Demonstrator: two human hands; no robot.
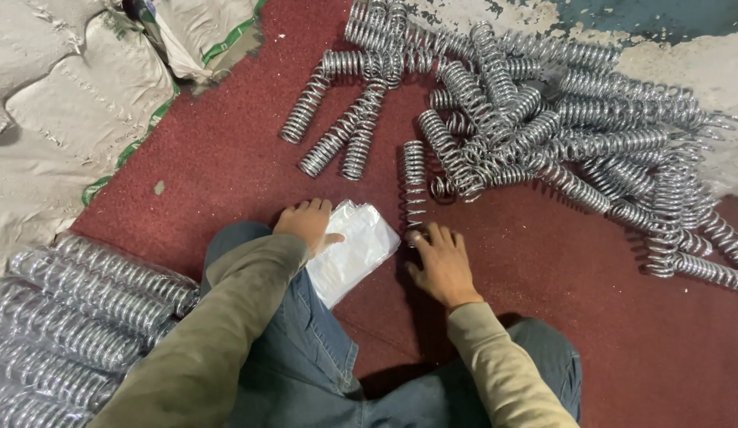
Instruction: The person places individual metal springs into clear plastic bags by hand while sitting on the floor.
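Observation:
My left hand [307,223] rests palm down on the edge of a stack of clear plastic bags [355,247] lying on the red mat by my knee. My right hand [439,263] lies on the mat just right of the bags, fingers spread, with its fingertips touching the near end of one metal coil spring [414,184] that lies straight ahead. A big loose pile of shiny coil springs [559,135] spreads across the far right of the mat. Neither hand grips anything.
Several springs wrapped in clear plastic [76,317] are stacked at my lower left. Pale woven sacks [68,103] cover the floor at the upper left. The red mat [226,158] runs under everything; my jeans-clad knees [321,349] fill the bottom centre.

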